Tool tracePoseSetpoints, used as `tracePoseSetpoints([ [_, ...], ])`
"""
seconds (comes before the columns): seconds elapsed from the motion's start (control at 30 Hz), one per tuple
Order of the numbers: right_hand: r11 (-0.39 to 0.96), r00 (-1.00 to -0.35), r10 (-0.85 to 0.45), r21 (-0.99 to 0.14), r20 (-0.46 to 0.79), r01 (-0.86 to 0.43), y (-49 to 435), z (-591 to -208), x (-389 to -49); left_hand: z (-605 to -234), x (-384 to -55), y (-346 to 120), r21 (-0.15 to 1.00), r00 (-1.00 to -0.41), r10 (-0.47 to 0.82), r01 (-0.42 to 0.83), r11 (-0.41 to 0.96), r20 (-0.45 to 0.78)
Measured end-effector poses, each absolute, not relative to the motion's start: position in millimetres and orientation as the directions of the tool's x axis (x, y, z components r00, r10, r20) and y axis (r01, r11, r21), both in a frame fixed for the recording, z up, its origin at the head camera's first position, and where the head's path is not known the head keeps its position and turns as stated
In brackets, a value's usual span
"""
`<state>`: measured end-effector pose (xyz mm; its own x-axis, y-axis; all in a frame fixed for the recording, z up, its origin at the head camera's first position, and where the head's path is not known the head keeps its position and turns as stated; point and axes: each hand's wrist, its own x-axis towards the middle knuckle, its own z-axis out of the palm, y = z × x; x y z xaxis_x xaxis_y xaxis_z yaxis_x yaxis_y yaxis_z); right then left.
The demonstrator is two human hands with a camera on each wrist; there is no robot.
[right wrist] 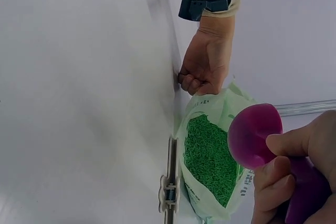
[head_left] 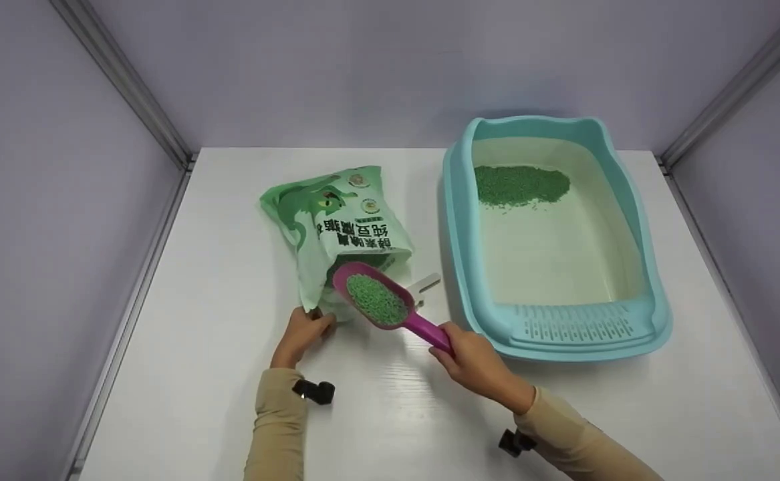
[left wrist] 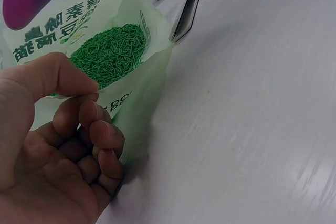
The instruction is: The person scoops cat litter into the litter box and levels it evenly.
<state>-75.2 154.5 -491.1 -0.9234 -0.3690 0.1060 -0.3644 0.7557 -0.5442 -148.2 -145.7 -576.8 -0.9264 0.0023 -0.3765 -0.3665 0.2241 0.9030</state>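
Note:
A magenta scoop [head_left: 430,331], heaped with green cat litter pellets [head_left: 377,300], is held by its handle in my right hand [head_left: 480,364], just in front of the bag's mouth. The green and white litter bag [head_left: 363,230] lies on its side with its opening toward me. My left hand [head_left: 303,334] pinches the edge of that opening between thumb and fingers. Inside the bag more green pellets [left wrist: 113,56] show in the left wrist view. In the right wrist view the scoop [right wrist: 257,135] hides part of the bag [right wrist: 231,95].
A turquoise litter box [head_left: 460,234] stands on the right of the white table [head_left: 209,280], with a patch of green pellets [head_left: 520,185] at its far end. A sealing clip [head_left: 424,284] lies between bag and box. Pale walls enclose the table's back and sides.

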Motion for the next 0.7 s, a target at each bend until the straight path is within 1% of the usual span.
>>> tracePoseSetpoints([
  [0.07, 0.755, -0.922, -0.372, -0.545, 0.102, -0.365, 157, -489, -75, -576, -148, -146, 0.898, -0.923, -0.002, -0.374, 0.231, -0.384],
  [0.23, 0.759, -0.930, -0.362, -0.558, 0.068, -0.336, 161, -479, -74, -549, -141, -142, 0.892, -0.919, 0.009, -0.381, 0.245, -0.395],
  [0.3, 0.762, -0.932, -0.358, -0.560, 0.056, -0.327, 162, -475, -74, -547, -141, -142, 0.888, -0.917, 0.007, -0.385, 0.251, -0.399],
  [0.47, 0.762, -0.930, -0.362, -0.553, 0.065, -0.336, 167, -469, -75, -575, -149, -145, 0.881, -0.915, -0.022, -0.395, 0.260, -0.403],
  [0.7, 0.758, -0.938, -0.342, -0.575, 0.051, -0.308, 172, -462, -76, -576, -148, -145, 0.887, -0.921, -0.025, -0.383, 0.260, -0.390],
])
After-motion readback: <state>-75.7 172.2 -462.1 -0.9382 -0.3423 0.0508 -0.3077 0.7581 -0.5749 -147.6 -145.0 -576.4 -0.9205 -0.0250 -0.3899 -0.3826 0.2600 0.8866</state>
